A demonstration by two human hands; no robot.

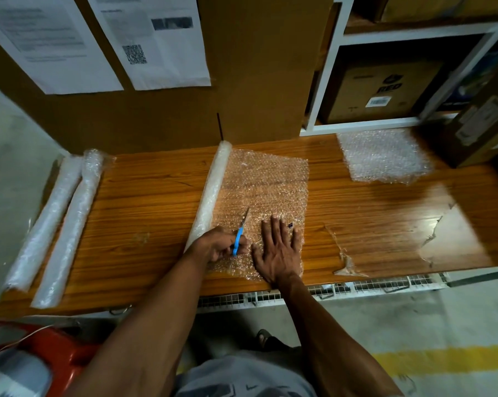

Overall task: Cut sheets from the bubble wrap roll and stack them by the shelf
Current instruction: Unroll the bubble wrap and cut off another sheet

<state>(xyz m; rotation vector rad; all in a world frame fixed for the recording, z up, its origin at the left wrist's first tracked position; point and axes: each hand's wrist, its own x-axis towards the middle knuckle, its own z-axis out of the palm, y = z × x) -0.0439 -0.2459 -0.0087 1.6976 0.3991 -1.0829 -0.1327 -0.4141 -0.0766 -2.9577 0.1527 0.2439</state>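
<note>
Scissors in the left hand, right hand flat on the bubble wrap.

The left hand (217,244) grips blue-handled scissors (240,234), fingers curled round the handle, blades pointing away across the unrolled sheet (266,184). Just beside it, the right hand (276,250) lies spread, fingers straight, pressing the sheet onto the wooden table (156,202). Touching the left hand's far side runs the bubble wrap roll (210,193), the sheet still joined to it. Well off to the left lie two more rolls (55,224). Far right of the right hand, by the white shelf (328,67), sits a stack of cut sheets (384,156). A box (382,91) in the shelf reads "RED"; its barcode label is too small to read. The wall papers (156,38) carry a QR code, text blurred.
</note>
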